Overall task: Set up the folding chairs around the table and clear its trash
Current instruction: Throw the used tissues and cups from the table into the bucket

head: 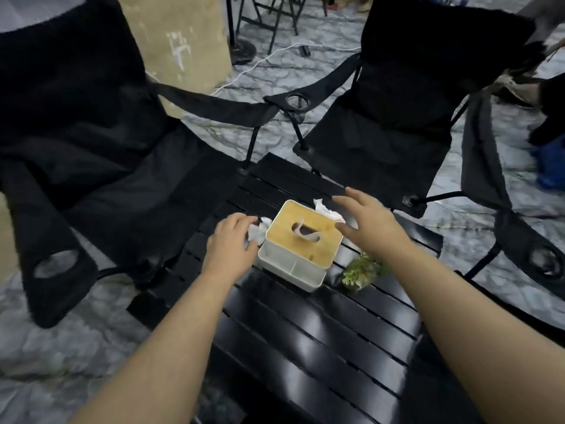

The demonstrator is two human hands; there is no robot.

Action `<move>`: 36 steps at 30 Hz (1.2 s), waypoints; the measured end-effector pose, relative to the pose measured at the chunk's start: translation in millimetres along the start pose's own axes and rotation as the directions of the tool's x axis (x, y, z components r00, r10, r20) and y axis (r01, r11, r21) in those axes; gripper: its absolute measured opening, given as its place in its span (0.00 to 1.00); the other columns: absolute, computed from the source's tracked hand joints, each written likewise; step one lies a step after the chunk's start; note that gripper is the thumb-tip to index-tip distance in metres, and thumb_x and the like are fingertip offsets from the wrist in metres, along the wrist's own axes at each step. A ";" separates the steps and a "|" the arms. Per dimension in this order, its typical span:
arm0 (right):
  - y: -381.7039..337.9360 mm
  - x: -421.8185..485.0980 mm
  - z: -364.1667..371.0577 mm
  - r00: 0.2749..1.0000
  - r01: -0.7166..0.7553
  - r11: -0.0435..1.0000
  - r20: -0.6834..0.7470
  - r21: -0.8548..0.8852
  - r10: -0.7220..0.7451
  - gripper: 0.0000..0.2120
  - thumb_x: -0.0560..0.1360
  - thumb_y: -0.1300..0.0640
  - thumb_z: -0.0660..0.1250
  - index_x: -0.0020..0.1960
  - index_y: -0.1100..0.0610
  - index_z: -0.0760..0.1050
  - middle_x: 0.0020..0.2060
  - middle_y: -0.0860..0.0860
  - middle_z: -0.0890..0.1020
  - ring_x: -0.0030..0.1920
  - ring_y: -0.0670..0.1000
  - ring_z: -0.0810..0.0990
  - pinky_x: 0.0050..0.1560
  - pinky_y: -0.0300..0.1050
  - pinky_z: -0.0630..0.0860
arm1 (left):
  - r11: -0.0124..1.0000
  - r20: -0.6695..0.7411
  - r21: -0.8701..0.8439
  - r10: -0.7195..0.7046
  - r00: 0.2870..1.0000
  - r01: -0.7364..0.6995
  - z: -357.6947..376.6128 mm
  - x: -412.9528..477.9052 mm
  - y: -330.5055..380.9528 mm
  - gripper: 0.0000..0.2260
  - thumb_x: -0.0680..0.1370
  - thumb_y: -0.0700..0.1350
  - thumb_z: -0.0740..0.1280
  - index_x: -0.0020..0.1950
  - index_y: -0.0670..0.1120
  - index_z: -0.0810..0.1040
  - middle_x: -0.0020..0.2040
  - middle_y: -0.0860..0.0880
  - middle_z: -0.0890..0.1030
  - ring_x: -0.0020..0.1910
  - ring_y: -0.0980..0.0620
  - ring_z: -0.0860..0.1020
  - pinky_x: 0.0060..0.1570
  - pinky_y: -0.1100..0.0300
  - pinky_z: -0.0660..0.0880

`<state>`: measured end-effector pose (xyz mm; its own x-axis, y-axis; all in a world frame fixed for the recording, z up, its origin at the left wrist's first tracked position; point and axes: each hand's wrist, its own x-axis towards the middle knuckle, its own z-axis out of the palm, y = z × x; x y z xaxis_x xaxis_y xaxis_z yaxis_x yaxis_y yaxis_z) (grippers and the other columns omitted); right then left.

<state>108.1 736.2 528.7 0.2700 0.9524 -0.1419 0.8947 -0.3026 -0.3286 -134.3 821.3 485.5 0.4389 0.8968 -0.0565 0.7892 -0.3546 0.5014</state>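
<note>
A black slatted table (321,328) stands in front of me. On it sits a white tissue box with a wooden lid (301,243). My left hand (230,244) grips a crumpled white tissue (258,232) at the box's left side. My right hand (363,223) hovers open just right of the box, fingers spread over a second crumpled tissue (327,211) behind the box. Three black folding chairs stand unfolded around the table: one at the left (91,142), one at the back (394,117), one at the right (501,191).
A small green plant in a glass jar (359,272) stands right of the tissue box. A white cable (269,61) runs over the grey patterned floor behind the chairs. More chair frames (269,16) stand at the far back. A blue object (550,166) lies at the right edge.
</note>
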 end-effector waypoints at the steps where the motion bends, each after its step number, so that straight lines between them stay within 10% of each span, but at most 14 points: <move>1: 7.2 20.2 -1.2 1.000 0.000 1.000 0.002 -0.013 0.001 0.25 0.76 0.52 0.65 0.71 0.46 0.63 0.75 0.50 0.59 0.74 0.54 0.59 0.69 0.56 0.64 | 1.000 0.013 0.010 0.005 1.000 -0.005 4.3 19.6 -7.7 0.19 0.76 0.42 0.63 0.67 0.49 0.69 0.68 0.49 0.69 0.67 0.46 0.65 0.62 0.48 0.66; 18: 82.1 177.5 95.7 0.795 0.185 0.959 0.606 -0.215 -0.018 0.33 0.74 0.59 0.66 0.72 0.39 0.58 0.76 0.49 0.55 0.73 0.54 0.58 0.69 0.46 0.62 | 0.993 0.465 -0.061 0.116 0.878 -0.099 106.8 142.6 -84.9 0.25 0.73 0.47 0.70 0.69 0.56 0.68 0.70 0.58 0.65 0.67 0.54 0.59 0.66 0.61 0.60; 26: 67.2 189.6 103.5 0.912 0.045 0.986 0.409 -0.158 0.024 0.12 0.77 0.60 0.61 0.59 0.58 0.75 0.58 0.59 0.70 0.51 0.61 0.77 0.44 0.46 0.70 | 0.991 0.201 -0.122 0.083 0.976 -0.059 104.9 156.6 -77.0 0.13 0.75 0.35 0.61 0.55 0.47 0.79 0.47 0.50 0.75 0.52 0.49 0.69 0.49 0.59 0.65; 36: 27.4 134.0 35.3 0.995 0.097 0.994 0.010 0.050 -0.098 0.10 0.74 0.63 0.65 0.55 0.61 0.76 0.51 0.59 0.75 0.49 0.61 0.76 0.46 0.49 0.70 | 0.986 -0.013 -0.164 0.039 0.999 -0.041 44.4 103.0 -38.2 0.04 0.75 0.38 0.64 0.47 0.42 0.79 0.41 0.46 0.74 0.41 0.49 0.71 0.35 0.64 0.62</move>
<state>156.2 854.2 467.7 0.1773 0.9770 -0.1185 0.8980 -0.2099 -0.3868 -100.2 915.5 422.2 0.4637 0.8856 -0.0251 0.6893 -0.3428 0.6382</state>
